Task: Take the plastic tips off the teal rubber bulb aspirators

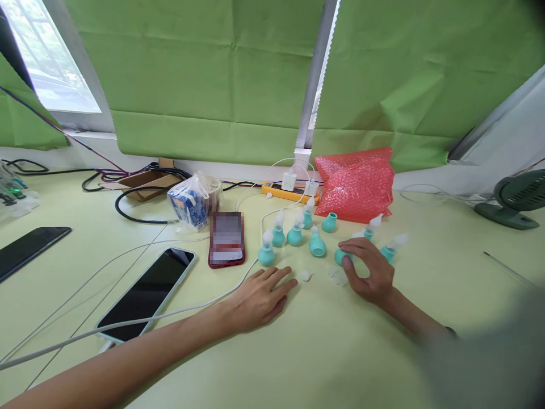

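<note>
My left hand (263, 295) lies on the table with its fingers stretched out and holds nothing. Just beyond its fingertips is a small white nozzle tip (305, 276). The thumb and fingers of my right hand (370, 270) are curled around a teal rubber bulb (342, 257), partly hidden by them. A clear plastic piece (338, 277) lies beside that thumb. Several teal nasal aspirators with pale tips, such as one upright aspirator (267, 253), stand in a loose group beyond my hands. Among them are a tilted bulb (317, 244) and an open-necked bulb (329, 222).
Behind the bulbs are a red bubble-wrap bag (355, 184) and an orange power strip (276, 192) with chargers. Phones lie to the left, including a red-cased phone (227, 250) and a larger phone (149, 292). A white cable (191, 308) crosses my left forearm's area. A green fan (517, 199) stands right.
</note>
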A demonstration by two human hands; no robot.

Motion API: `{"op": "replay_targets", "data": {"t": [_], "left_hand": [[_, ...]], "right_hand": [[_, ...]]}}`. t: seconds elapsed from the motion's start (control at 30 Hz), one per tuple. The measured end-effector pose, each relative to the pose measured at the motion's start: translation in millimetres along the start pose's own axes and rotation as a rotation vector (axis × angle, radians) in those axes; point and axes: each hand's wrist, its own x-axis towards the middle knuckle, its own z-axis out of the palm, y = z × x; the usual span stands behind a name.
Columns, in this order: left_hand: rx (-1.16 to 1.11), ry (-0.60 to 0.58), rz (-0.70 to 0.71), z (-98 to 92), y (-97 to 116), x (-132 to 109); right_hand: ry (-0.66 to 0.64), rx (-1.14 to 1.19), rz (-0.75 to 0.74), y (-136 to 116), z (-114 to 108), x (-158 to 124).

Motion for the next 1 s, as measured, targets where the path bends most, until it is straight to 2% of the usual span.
{"op": "replay_targets", "data": {"t": [0.13, 0.23, 0.3, 0.37, 0.5, 0.53, 0.6, 0.7, 0.8, 0.9, 0.97, 1.0], "left_hand": [[-0.024, -0.041, 0.055, -2.1, 1, 1], [-0.040, -0.015, 0.064, 1.6, -2, 0], [-0.041, 0.031, 0.066, 5.6, -4, -2], [-0.047, 0.072, 0.064, 9.4, -7, -4], [-0.074, 0.145, 0.003, 13.6, -9, -5], [-0.072, 0.159, -0.015, 13.9, -9, -5], [-0.055, 0.173, -0.053, 14.2, -8, -4], [-0.025, 0.180, -0.135, 15.2, -8, -2], [-0.019, 0.188, -0.153, 17.7, -9, -2], [-0.089, 0.282, -0.132, 20.0, -10, -4], [-0.137, 0.355, -0.141, 19.8, -10, -5], [-0.161, 0.398, -0.148, 19.1, -10, -6]], "right_hand": [[0.055, -0.085, -0.081, 15, -17, 3], [0.018, -0.184, -0.207, 23, -25, 5], [-0.030, -0.231, -0.231, 21, -26, 6], [-0.177, -0.291, -0.185, 11, -24, 6], [-0.738, -0.500, 0.021, -18, -10, 4], [-0.838, -0.516, 0.064, -24, -7, 4], [-0.946, -0.474, 0.118, -33, -3, 4], [-0.946, -0.264, 0.101, -46, -2, 3], [-0.800, 0.034, 0.067, -67, 1, -2], [-0.702, 0.301, 0.061, -89, 11, -7], [-0.687, 0.441, 0.121, -98, 21, -7], [-0.671, 0.499, 0.212, -99, 27, -6]]}}
